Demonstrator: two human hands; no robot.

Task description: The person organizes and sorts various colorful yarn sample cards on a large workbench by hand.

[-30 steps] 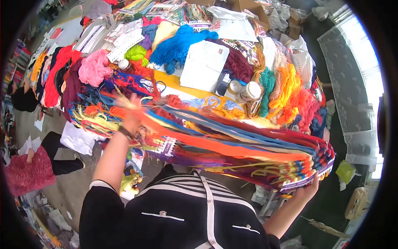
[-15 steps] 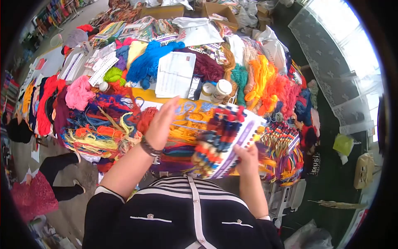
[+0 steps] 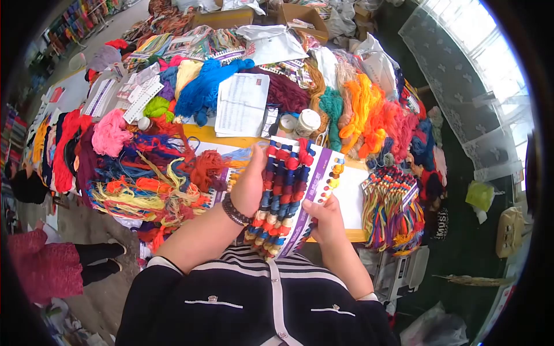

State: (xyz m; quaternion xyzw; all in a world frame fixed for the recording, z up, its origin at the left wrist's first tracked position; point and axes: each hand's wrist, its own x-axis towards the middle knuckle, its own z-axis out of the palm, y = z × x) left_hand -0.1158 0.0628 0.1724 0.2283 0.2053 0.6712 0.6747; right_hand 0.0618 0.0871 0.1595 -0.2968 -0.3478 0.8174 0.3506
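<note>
Both my hands are at a white card with a purple stripe [image 3: 311, 190], hung with rows of embroidery floss [image 3: 283, 190] in red, navy, blue, orange and cream. My right hand [image 3: 326, 216] grips the card's right side, thumb lying on the front. At the left edge, my left hand [image 3: 249, 183] is pressed round the hanging floss; its fingertips are partly hidden. Yellow and orange knots of floss run along the card's right edge. Beneath it, a white sheet and the yellow table edge [image 3: 355, 235] show.
Tangled skeins [image 3: 144, 190] cover the table on the left, and orange yarn [image 3: 358, 115] lies on the right. Paper sheets [image 3: 241, 104] and a white-lidded jar [image 3: 308, 122] stand beyond my hands. More floss cards [image 3: 395, 210] lie at right. Another person [image 3: 49, 259] is at lower left.
My left hand has come down from the air onto the floss at the card's left side. The card has moved slightly left and tipped up, and the orange floss beneath is largely gone from view.
</note>
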